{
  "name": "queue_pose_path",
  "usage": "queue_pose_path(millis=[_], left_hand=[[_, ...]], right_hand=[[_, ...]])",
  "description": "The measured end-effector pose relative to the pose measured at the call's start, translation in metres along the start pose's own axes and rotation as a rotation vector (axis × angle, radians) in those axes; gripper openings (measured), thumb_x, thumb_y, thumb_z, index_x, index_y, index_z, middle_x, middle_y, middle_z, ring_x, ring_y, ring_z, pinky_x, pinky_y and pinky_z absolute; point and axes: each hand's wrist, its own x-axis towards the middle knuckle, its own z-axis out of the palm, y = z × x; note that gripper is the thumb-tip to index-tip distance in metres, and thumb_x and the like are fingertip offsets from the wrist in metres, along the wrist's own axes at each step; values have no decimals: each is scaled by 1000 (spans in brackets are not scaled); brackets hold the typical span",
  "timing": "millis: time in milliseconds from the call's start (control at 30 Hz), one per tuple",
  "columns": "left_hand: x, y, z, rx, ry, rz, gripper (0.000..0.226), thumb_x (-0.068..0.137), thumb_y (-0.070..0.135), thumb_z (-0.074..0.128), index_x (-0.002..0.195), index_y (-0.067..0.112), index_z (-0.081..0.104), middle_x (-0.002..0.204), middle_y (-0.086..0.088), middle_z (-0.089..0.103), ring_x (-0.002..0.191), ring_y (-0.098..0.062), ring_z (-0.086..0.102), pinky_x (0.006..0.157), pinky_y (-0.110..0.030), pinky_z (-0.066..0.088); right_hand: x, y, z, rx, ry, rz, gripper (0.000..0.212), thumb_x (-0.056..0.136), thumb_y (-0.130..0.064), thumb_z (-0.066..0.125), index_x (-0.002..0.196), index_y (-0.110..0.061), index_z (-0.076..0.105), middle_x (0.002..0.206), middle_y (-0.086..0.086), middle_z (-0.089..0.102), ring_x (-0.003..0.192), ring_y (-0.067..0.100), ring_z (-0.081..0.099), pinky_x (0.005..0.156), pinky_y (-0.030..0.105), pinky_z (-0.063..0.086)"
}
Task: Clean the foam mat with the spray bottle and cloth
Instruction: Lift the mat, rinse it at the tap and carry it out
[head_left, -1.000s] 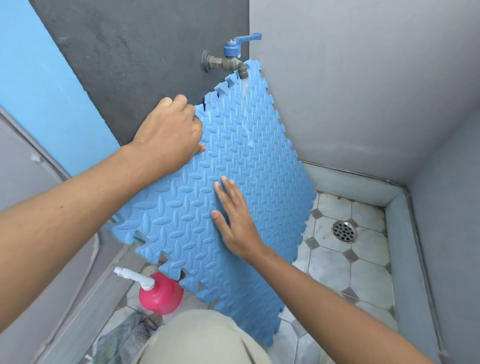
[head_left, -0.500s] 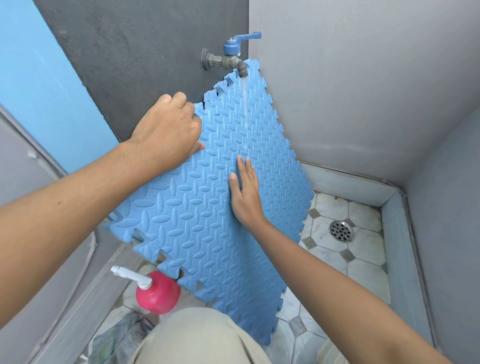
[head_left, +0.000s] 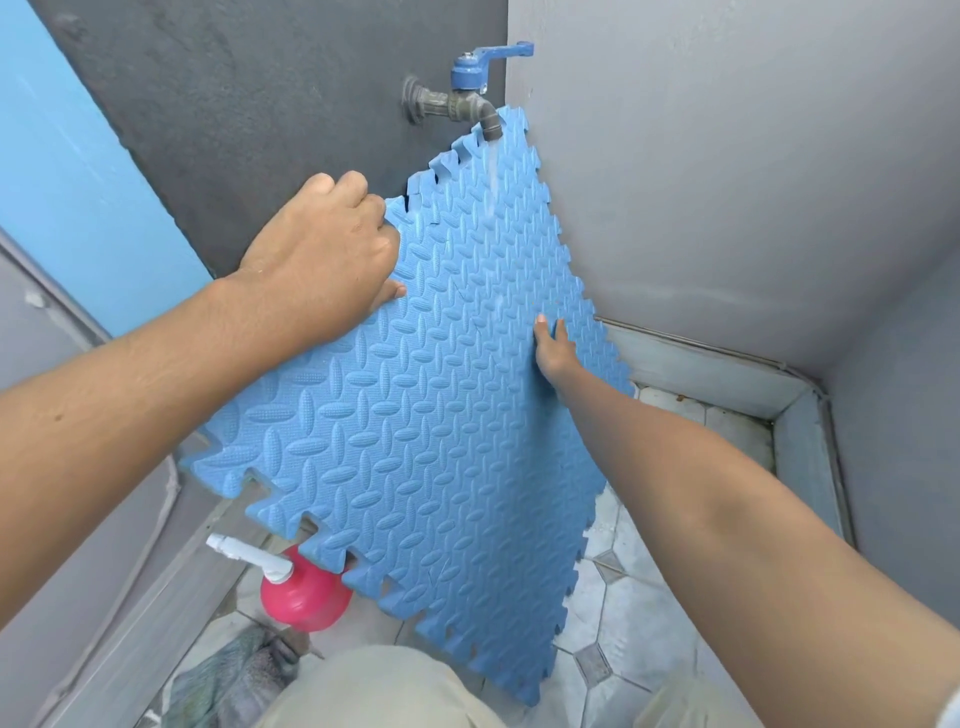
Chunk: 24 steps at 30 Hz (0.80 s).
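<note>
**Wet foam mat held up under the running tap**

The foam mat (head_left: 415, 415) is the biggest thing here: a blue square with a raised pattern and jigsaw-toothed edges, held up on one corner, tilted, its top corner just under the tap (head_left: 470, 104), whose thin stream runs down the face. It looks light and bendy, a sheet that one hand can carry but that will flop and twist if held by a single point. Wet foam is likely slippery on the flat face, so the teeth along the edge are the better place to take hold, since fingers can hook into the notches. Those teeth are thin and could tear if pulled hard.

The left hand (head_left: 322, 260) is clamped on the mat's upper left edge, fingers curled over behind it, thumb on the front. The right hand (head_left: 556, 348) is spread flat against the face near the right edge, fingers together, pressing or rubbing, gripping nothing.

On the tiled floor (head_left: 623, 623) below the mat's lower edge stands the pink spray bottle (head_left: 304, 592) with its white nozzle, untouched. Just beside it lies the grey cloth (head_left: 234, 680), crumpled, also untouched
</note>
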Motion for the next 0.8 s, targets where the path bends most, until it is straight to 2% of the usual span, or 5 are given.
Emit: queue_pose_path(millis=[133, 367, 600, 667, 800], left_hand=[[-1, -1, 0, -21, -2, -5, 53, 90, 60, 34, 84, 15, 60, 86, 0, 58, 86, -20, 45, 71, -33, 36], [1, -1, -3, -21, -14, -3, 53, 90, 60, 35, 83, 13, 59, 83, -1, 57, 85, -22, 46, 71, -34, 34], [1, -1, -2, -9, -23, -1, 53, 90, 61, 36, 84, 14, 59, 83, -1, 57, 84, -21, 46, 71, -34, 36], [0, -1, -4, -15, -29, 3, 53, 90, 61, 35, 83, 13, 59, 82, -1, 57, 84, -21, 46, 71, -34, 37], [-2, -1, -5, -31, -22, -3, 53, 90, 60, 37, 84, 12, 59, 83, -2, 57, 84, -22, 46, 71, -34, 36]], right_hand=[[-14, -1, 8, 91, 56, -44, 71, 103, -67, 24, 164, -35, 10, 174, 6, 4, 159, 36, 7, 127, 59, 6], [-119, -52, 61, 58, 61, -677, 61, 110, -49, 25, 165, -30, 7, 174, -3, -1, 159, 13, -10, 129, 49, -6], [-230, 93, 98, -250, -86, -1119, 61, 110, -46, 26, 163, -36, -1, 174, 6, -3, 160, 26, -9, 128, 45, -7], [-218, 140, 97, -295, -59, -1022, 62, 108, -54, 25, 162, -44, -3, 174, -5, -6, 160, 22, -8, 129, 48, -3], [-159, 183, 69, -152, 36, -470, 57, 97, -75, 14, 149, -65, -6, 172, -14, -13, 156, 7, -19, 129, 52, 1]])
